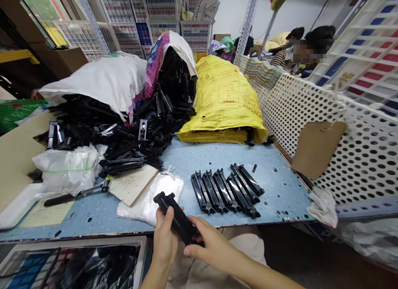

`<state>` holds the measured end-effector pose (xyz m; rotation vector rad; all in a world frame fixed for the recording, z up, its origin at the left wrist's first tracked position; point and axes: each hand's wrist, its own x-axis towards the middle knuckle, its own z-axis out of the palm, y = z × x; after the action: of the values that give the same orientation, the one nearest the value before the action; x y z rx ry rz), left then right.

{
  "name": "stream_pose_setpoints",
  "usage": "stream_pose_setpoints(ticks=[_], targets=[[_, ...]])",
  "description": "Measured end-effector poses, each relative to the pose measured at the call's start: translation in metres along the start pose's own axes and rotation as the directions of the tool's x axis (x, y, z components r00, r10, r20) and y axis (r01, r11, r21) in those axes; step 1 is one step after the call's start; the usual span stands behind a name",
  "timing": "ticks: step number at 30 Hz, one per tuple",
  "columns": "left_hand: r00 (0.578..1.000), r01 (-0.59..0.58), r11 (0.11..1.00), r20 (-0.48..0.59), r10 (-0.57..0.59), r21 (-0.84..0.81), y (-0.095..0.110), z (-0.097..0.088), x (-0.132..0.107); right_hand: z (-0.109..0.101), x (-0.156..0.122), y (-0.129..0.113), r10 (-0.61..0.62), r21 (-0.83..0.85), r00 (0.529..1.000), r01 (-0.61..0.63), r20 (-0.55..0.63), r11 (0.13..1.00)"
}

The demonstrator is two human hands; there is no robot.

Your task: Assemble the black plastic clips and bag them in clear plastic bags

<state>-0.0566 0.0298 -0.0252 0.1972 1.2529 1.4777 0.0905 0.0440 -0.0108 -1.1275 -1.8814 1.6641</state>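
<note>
Both my hands hold a long black plastic part (178, 218), tilted, above the table's front edge. My left hand (165, 235) wraps round its upper end, thumb on top. At its lower end, my right hand (209, 243) grips it between thumb and fingers. Whether it is one piece or several pressed together, I cannot tell. Beyond my right hand lies a row of several similar black parts (222, 191), side by side on the table. A stack of clear plastic bags (168, 185) lies just behind my left hand, partly under a speckled board (133, 183).
A heap of black parts (124, 144) spills from white sacks (102, 75). A yellow sack (226, 98) stands at the back. A hammer-like tool (77, 193) lies left. A perforated white panel (357, 144) borders the right. A crate (144, 243) sits below. Other people work behind.
</note>
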Motion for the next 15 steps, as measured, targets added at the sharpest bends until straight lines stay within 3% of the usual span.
stream_pose_setpoints(ticks=[3,5,6,8,10,11,13,15], targets=[[0.996,-0.081,0.99,0.057,0.075,0.112,0.001,-0.01,0.005,0.007,0.007,0.012,0.028,0.11,0.997,-0.02,-0.068,0.994],[0.973,-0.228,0.926,0.099,0.208,0.3,0.007,-0.019,0.017,0.011,0.01,0.021,0.087,0.235,0.993,-0.067,-0.076,0.97],[0.942,-0.334,0.838,0.133,0.307,0.431,0.012,-0.025,0.025,0.012,0.01,0.024,0.109,0.289,0.991,-0.084,-0.071,0.954],[0.827,-0.526,0.507,0.272,0.491,0.683,0.022,-0.036,0.043,0.012,0.009,0.028,0.125,0.362,0.99,-0.092,-0.068,0.928],[0.709,-0.602,0.115,0.462,0.532,0.79,0.029,-0.044,0.059,0.01,0.007,0.028,0.118,0.392,0.99,-0.077,-0.081,0.917],[0.675,-0.61,-0.022,0.534,0.508,0.792,0.031,-0.047,0.065,0.009,0.006,0.027,0.118,0.399,0.989,-0.073,-0.089,0.914],[0.662,-0.611,-0.14,0.599,0.451,0.78,0.032,-0.051,0.074,0.006,0.003,0.024,0.127,0.395,0.986,-0.073,-0.111,0.916],[0.693,-0.584,-0.112,0.566,0.446,0.804,0.034,-0.053,0.08,0.005,0.0,0.023,0.136,0.374,0.978,-0.069,-0.156,0.925]])
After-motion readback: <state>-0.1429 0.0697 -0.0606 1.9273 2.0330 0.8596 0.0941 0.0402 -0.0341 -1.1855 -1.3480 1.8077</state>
